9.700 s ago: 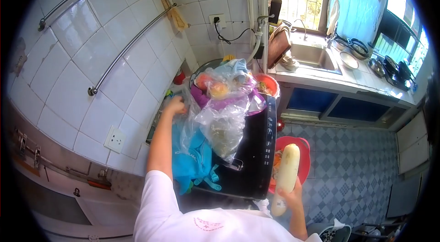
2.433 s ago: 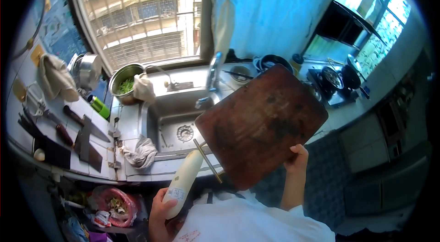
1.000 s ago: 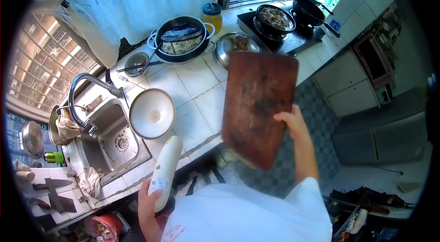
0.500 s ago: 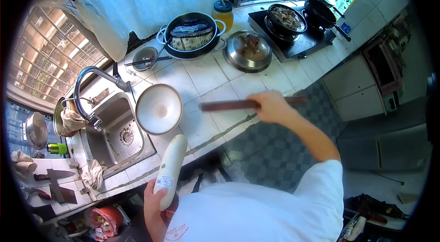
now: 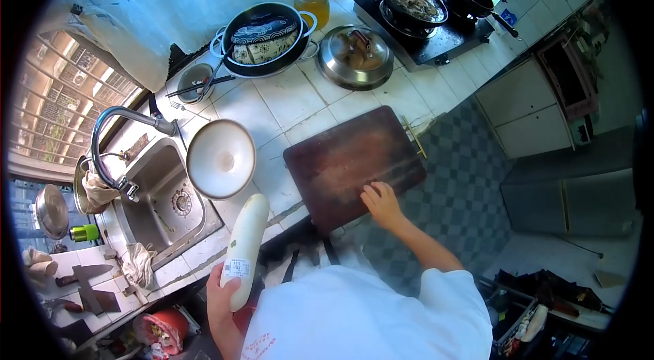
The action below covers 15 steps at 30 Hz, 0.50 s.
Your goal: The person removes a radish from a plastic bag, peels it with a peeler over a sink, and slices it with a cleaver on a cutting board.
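Note:
My left hand (image 5: 221, 294) is wrapped round the lower end of a long white radish (image 5: 246, 241) with a label on it, held at the counter's front edge. A dark red-brown cutting board (image 5: 347, 159) lies flat on the white tiled counter (image 5: 286, 98), its near corner past the front edge. My right hand (image 5: 381, 203) rests on the board's near right part with its fingers apart, holding nothing. Left of the board sits a white bowl (image 5: 221, 159).
The sink (image 5: 170, 200) with its curved faucet (image 5: 109, 135) is at the left. Behind the board are a lidded pan (image 5: 354, 60), a pot (image 5: 266, 43) and a jar (image 5: 312, 6). A stove (image 5: 436, 40) holds two pans. Knives (image 5: 88, 288) lie far left.
The board has gone from upright in my right hand to flat on the counter. My right hand has let go of its edge and now rests on top. The radish stays in my left hand.

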Each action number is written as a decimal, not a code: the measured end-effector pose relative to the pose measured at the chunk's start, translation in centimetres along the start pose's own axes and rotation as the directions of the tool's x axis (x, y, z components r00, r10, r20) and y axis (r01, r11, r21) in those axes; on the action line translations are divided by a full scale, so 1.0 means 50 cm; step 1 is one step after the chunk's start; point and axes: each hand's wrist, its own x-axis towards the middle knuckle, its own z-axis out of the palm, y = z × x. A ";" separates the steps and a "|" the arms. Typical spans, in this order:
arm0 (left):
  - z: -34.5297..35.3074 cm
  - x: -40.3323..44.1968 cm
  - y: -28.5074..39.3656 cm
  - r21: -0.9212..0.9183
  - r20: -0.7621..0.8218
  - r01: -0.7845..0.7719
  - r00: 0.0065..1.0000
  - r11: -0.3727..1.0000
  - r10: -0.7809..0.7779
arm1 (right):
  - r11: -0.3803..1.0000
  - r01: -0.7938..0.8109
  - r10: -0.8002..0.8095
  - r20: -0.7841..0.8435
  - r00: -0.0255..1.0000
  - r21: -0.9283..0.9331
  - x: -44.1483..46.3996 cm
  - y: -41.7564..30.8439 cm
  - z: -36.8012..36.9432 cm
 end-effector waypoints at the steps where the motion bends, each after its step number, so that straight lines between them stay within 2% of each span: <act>1: 0.002 -0.002 0.002 -0.007 0.004 -0.010 1.000 1.000 0.010 | 1.000 -0.005 0.005 0.001 1.000 0.006 -0.006 0.009 0.015; 4: 0.010 -0.007 0.004 -0.016 0.006 -0.022 1.000 1.000 0.022 | 0.999 0.009 -0.011 -0.067 0.998 -0.032 -0.013 0.041 0.048; 11: 0.048 0.003 0.013 0.001 0.030 -0.011 0.999 1.000 0.011 | 0.998 -0.052 0.051 -0.030 0.998 -0.035 0.014 0.039 0.031; 14: 0.056 0.032 -0.004 0.005 0.053 -0.005 0.999 1.000 0.005 | 0.985 -0.092 0.134 0.319 0.938 -0.143 0.056 0.015 -0.021; 15: 0.056 0.043 -0.015 -0.003 0.061 0.009 0.998 1.000 -0.008 | 0.981 -0.111 0.155 0.302 0.941 -0.159 0.073 0.008 -0.045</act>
